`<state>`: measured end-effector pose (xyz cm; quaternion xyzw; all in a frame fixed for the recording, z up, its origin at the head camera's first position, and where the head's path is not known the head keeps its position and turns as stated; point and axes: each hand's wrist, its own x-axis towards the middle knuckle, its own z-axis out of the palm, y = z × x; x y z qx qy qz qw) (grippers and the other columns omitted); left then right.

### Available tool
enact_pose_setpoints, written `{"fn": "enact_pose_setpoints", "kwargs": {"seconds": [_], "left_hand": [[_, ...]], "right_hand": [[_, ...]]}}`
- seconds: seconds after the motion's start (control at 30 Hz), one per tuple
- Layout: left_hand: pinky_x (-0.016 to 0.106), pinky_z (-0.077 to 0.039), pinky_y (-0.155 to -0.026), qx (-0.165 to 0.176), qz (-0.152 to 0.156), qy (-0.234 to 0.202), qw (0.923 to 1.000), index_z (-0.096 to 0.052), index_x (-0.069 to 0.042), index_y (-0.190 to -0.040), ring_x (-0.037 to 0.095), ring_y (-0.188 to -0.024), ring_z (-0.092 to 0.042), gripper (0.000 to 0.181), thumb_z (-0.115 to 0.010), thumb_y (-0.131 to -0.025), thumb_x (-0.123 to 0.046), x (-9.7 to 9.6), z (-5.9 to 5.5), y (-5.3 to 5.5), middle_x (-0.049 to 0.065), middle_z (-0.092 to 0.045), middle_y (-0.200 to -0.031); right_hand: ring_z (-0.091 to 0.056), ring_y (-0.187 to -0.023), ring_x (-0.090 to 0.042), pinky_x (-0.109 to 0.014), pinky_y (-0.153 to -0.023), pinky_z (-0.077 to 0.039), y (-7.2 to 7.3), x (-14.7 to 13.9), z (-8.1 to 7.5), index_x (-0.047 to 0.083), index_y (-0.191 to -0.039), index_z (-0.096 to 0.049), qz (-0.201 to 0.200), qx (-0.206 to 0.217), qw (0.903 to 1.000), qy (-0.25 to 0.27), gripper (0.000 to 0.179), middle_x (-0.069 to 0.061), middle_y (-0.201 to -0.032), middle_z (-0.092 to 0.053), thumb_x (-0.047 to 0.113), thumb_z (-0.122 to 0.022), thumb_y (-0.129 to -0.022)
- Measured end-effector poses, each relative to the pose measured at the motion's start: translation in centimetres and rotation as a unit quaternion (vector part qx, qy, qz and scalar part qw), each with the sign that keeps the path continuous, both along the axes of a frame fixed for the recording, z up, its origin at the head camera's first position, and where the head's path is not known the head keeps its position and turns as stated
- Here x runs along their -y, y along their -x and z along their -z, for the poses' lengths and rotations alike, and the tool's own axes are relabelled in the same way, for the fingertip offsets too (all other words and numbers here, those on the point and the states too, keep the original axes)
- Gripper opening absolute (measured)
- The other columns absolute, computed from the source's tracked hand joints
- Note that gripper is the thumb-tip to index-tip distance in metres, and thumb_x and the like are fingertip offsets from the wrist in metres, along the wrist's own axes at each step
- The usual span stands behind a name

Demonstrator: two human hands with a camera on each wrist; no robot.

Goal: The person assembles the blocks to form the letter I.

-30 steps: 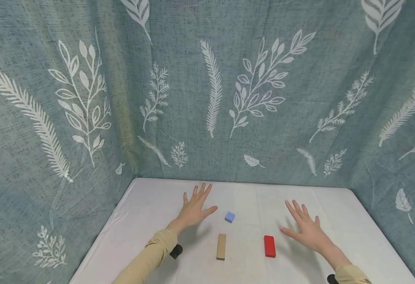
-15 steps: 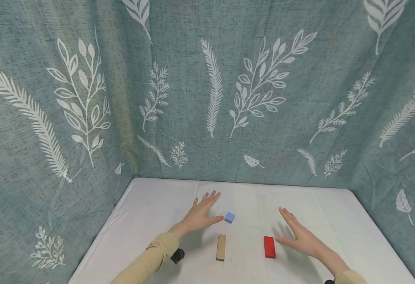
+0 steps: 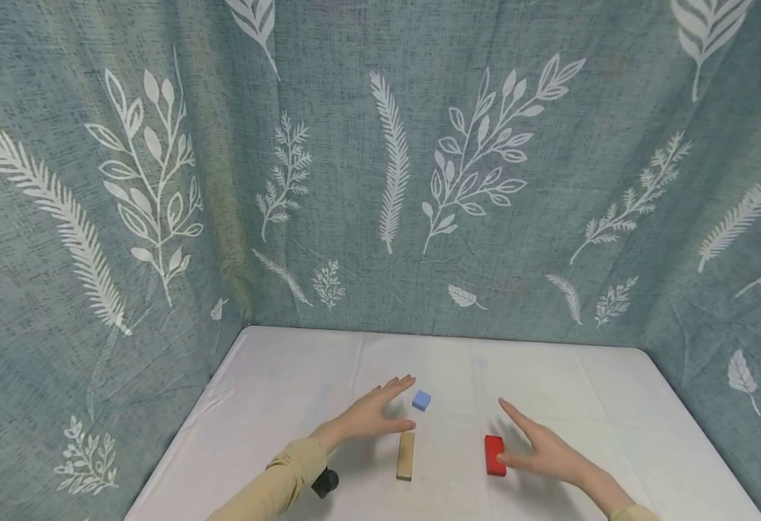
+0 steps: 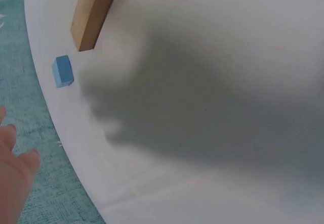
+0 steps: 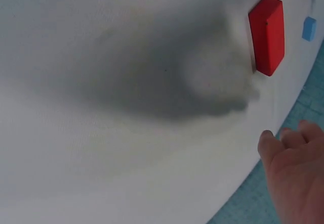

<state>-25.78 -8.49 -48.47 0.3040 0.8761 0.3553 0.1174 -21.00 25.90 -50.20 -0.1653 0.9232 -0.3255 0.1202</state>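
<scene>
On the white cloth lie three blocks: a small blue block (image 3: 422, 400), a long wooden block (image 3: 405, 456) and a red block (image 3: 494, 455). My left hand (image 3: 370, 414) hovers over the cloth left of the blue block, its thumb near the far end of the wooden one, fingers stretched out and holding nothing. Above the cloth beside the red block is my right hand (image 3: 546, 452); its thumb overlaps that block's right edge in the head view, and whether it touches cannot be told. In the right wrist view the red block (image 5: 267, 36) stands apart from the visible fingers.
A white-covered table (image 3: 302, 362) carries everything. Teal leaf-patterned curtains (image 3: 354, 181) hang behind it and along both sides. A black wrist device (image 3: 325, 483) is strapped under the left forearm.
Both hands have moved nearer the person and inward, the left toward the wooden block and the right toward the red block. Their spread fingers have drawn together. The blocks stay in place.
</scene>
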Motion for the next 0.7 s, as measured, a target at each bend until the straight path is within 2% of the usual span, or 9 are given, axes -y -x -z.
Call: {"fn": "enact_pose_setpoints", "kwargs": {"seconds": [0.23,0.43,0.57,0.7], "left_hand": [[0.054,-0.033,-0.113,0.033,0.012,-0.004,0.9994,-0.035,-0.011,-0.147,0.034,-0.139,-0.034,0.072,-0.066,-0.087,-0.037,0.3,1.0,-0.5,0.010,-0.036,-0.152],[0.050,-0.036,-0.112,0.044,0.030,-0.015,0.9985,-0.038,-0.008,-0.144,0.033,-0.137,-0.039,0.071,-0.068,-0.086,-0.035,0.5,2.3,-0.8,0.009,-0.042,-0.149],[0.048,-0.038,-0.111,0.036,0.038,-0.013,0.9985,-0.041,-0.006,-0.142,0.034,-0.134,-0.042,0.072,-0.071,-0.083,-0.035,0.4,2.6,-1.3,0.012,-0.045,-0.146],[0.045,-0.038,-0.111,0.044,0.034,-0.009,0.9984,-0.044,-0.006,-0.141,0.032,-0.133,-0.044,0.073,-0.074,-0.081,-0.036,0.3,3.1,-1.7,0.011,-0.048,-0.144]], "right_hand": [[-0.032,-0.136,-0.046,-0.065,-0.104,-0.036,-0.2,0.4,0.7,0.010,-0.151,-0.023,-0.007,0.019,0.9998,0.007,0.092,-0.023,-0.152,-0.031,0.044,-0.071,-0.081],[-0.034,-0.134,-0.047,-0.066,-0.102,-0.037,-0.4,0.6,1.1,0.010,-0.150,-0.026,-0.011,0.015,0.9998,0.007,0.091,-0.023,-0.150,-0.034,0.046,-0.071,-0.080],[-0.035,-0.134,-0.047,-0.066,-0.102,-0.038,-0.6,0.7,1.2,0.010,-0.150,-0.027,-0.006,0.025,0.9996,0.011,0.090,-0.022,-0.149,-0.036,0.046,-0.071,-0.080],[-0.036,-0.133,-0.048,-0.065,-0.101,-0.038,-0.8,0.7,1.3,0.006,-0.148,-0.029,-0.008,0.026,0.9996,0.011,0.089,-0.023,-0.147,-0.038,0.044,-0.072,-0.080]]}}
